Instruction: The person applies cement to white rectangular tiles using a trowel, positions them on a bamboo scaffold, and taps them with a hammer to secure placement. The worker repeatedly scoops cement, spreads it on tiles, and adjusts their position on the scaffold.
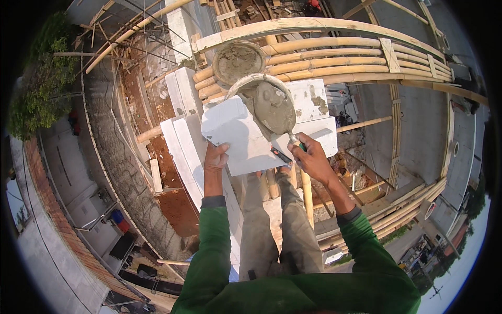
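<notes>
My left hand (pixel 215 159) grips the near left edge of a white lightweight building block (pixel 227 131), thumb on top and fingers mostly hidden beneath. My right hand (pixel 311 158) is closed around the green handle of a trowel (pixel 294 139). Wet grey mortar (pixel 276 109) covers its blade, which lies over the block's right side and the near bucket. That bucket (pixel 251 78) holds more mortar, and its rim shows behind the block. Close to my right hand, a small black and red tool (pixel 281 155) lies at the block's near right part; its kind is unclear.
A second mortar bucket (pixel 238 62) stands beyond the first, beside bundled bamboo poles (pixel 334 63). White block walls (pixel 183 136) run below my hands. Bamboo scaffolding (pixel 395 125) rises on the right. Reddish ground (pixel 180 212) lies far below on the left.
</notes>
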The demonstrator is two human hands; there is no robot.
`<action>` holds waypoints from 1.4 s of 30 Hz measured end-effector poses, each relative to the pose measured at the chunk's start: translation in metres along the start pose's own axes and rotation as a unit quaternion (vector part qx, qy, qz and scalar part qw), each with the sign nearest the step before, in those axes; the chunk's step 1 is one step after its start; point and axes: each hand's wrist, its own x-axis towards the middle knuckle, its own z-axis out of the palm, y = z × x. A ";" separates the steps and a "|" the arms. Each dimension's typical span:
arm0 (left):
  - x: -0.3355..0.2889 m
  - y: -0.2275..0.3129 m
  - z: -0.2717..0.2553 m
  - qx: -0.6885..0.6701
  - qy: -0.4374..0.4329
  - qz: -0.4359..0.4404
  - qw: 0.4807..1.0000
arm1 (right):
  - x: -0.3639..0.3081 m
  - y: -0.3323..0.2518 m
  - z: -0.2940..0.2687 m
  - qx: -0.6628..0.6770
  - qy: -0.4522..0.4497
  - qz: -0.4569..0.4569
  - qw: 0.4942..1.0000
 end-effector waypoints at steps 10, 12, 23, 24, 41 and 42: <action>0.026 -0.042 0.040 -0.089 0.008 0.053 0.995 | -0.055 -0.020 0.058 -0.109 0.167 -0.132 0.971; 0.026 -0.040 0.047 -0.083 0.018 0.056 0.995 | -0.064 -0.021 0.046 -0.065 0.162 -0.135 0.975; 0.022 -0.004 0.106 0.092 -0.010 0.111 0.989 | -0.008 0.010 0.017 -0.215 0.194 -0.349 0.891; 0.022 -0.001 0.109 0.104 -0.011 0.127 0.986 | 0.004 0.020 0.019 -0.225 0.195 -0.365 0.882; -0.016 0.017 0.077 0.112 0.073 0.156 0.979 | -0.017 0.143 0.041 -0.224 0.221 -0.238 0.919; -0.017 0.018 0.069 0.092 0.077 0.141 0.983 | -0.014 0.141 0.045 -0.203 0.219 -0.234 0.925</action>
